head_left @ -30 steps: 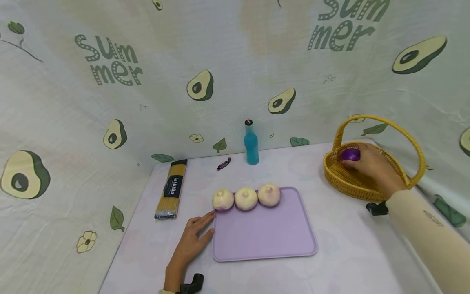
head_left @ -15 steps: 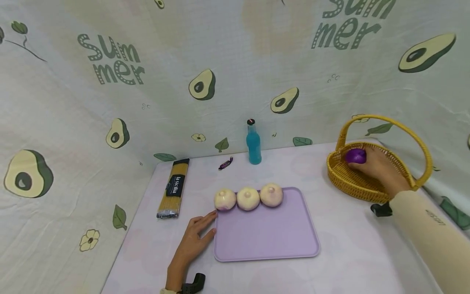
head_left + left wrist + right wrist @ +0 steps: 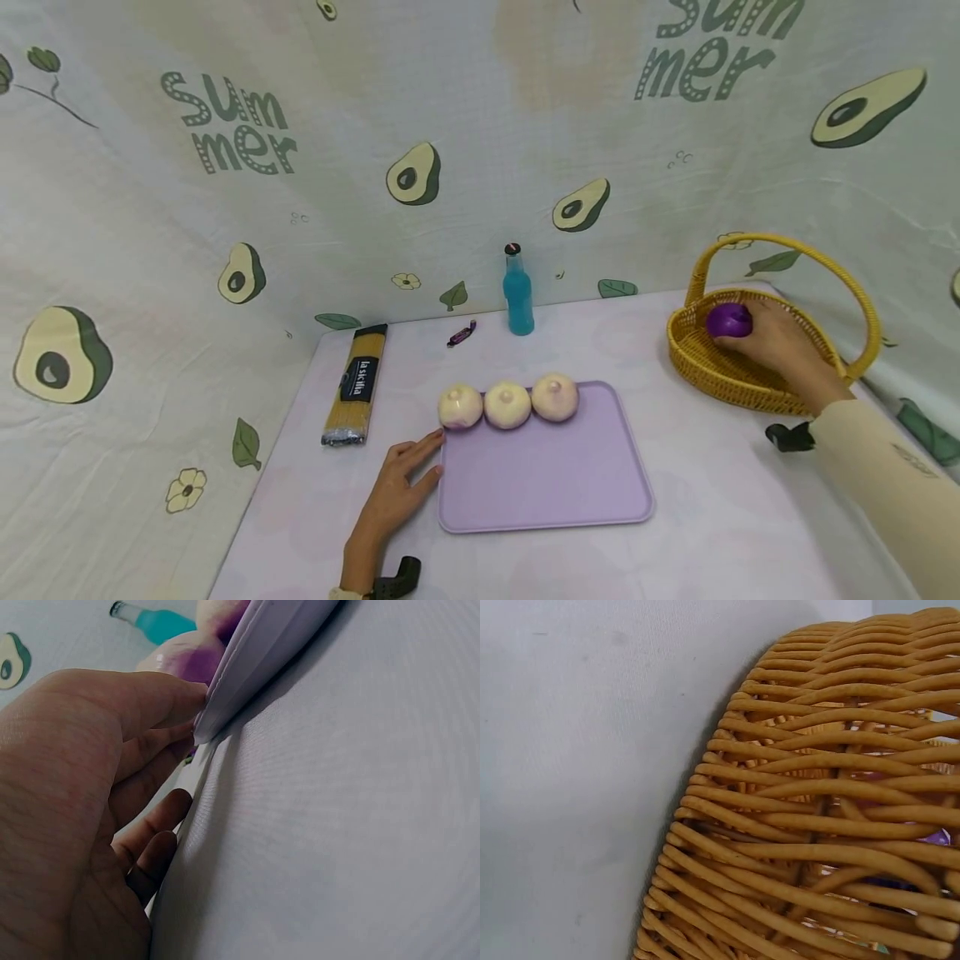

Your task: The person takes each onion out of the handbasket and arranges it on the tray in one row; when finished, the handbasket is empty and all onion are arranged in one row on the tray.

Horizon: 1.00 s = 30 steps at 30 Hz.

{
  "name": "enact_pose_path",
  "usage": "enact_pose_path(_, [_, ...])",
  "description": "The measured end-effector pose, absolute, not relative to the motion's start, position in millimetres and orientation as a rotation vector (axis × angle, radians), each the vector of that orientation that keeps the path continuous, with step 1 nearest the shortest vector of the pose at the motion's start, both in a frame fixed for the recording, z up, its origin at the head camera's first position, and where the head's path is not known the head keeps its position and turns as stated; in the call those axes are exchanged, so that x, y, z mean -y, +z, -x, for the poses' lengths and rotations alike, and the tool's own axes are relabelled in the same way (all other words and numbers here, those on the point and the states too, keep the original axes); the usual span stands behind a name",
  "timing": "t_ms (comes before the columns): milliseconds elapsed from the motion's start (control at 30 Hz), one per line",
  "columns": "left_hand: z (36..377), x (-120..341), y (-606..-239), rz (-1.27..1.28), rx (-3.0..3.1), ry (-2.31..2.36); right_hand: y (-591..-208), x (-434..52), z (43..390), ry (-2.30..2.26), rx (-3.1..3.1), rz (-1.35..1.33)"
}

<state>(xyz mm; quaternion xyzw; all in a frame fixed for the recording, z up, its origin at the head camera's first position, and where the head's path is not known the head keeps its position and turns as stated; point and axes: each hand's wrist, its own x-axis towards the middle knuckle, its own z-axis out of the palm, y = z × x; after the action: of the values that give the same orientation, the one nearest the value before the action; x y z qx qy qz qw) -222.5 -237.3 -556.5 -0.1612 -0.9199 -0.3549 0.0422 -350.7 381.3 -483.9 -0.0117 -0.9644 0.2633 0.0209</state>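
Observation:
At the right, my right hand (image 3: 772, 333) reaches into a yellow wicker basket (image 3: 697, 375) and grips a glossy round purple vegetable (image 3: 729, 320), thumb low and fingers over its far side. From the right wrist, the basket's woven wall (image 3: 817, 802) hides that hand and most of what lies inside. My left hand (image 3: 393, 492) rests at the left edge of a lilac tray (image 3: 547, 483), fingers relaxed, index fingertip and thumb at the rim. Three round cream vegetables (image 3: 507, 406) with purple undersides sit in a row along the tray's far edge.
A blue bottle (image 3: 518, 292) stands near the back cloth, with a small wrapped candy (image 3: 461, 333) to its left. A pack of spaghetti (image 3: 356, 387) lies at the left. The basket's tall handle (image 3: 795, 247) arches over the right hand.
The purple vegetable shows more fully in the right hand's grip and has shifted slightly within the basket. The right wrist has moved a little rightward. The left hand stays at the tray.

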Motion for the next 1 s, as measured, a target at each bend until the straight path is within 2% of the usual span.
enact_pose_path(1000, [222, 236, -556, 0.496, 2.798, -1.1, -453, -359, 302, 0.719, 2.919, -0.086])
